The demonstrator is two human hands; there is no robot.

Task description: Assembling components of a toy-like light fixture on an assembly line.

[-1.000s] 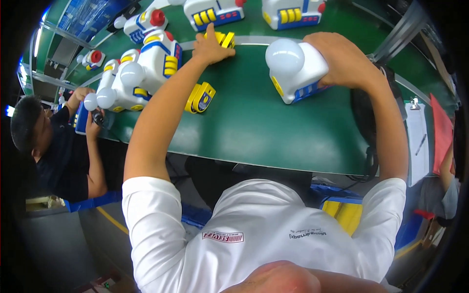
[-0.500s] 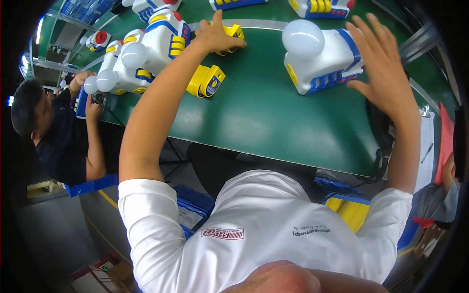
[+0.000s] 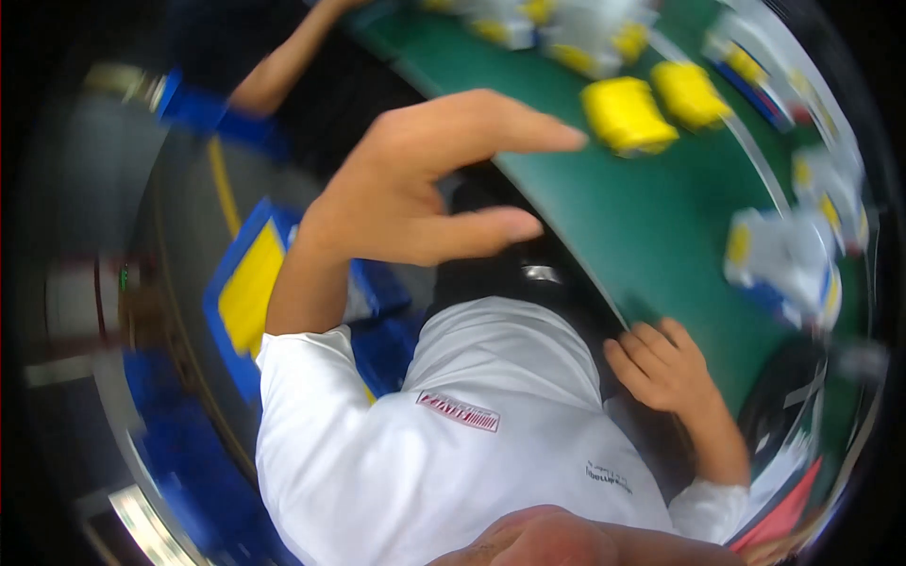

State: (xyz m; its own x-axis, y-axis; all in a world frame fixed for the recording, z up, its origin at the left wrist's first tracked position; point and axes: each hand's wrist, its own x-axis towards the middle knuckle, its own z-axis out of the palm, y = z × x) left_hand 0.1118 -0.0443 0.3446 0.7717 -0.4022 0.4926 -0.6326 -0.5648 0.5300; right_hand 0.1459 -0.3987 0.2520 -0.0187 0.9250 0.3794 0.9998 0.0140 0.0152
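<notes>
Lying on bench: two yellow blocks, close together on the green bench, just beyond the left fingertips
Block feel: likely light, stiff, a bit slick, not fragile (guessing, blur eats the detail)
Block hold: opposite sides, thumb against fingers; light squeeze should do
Left hand: in the air, thumb and fingers spread wide, nothing between them
Right hand: by the bench edge, fingers part-curled; can't tell if they hold anything or touch the edge
White unit: on the bench, apart from right hand; looks hard and bulkier, take it round the body
Farther out: more white units behind the blocks, co-worker's arm upper left
</notes>
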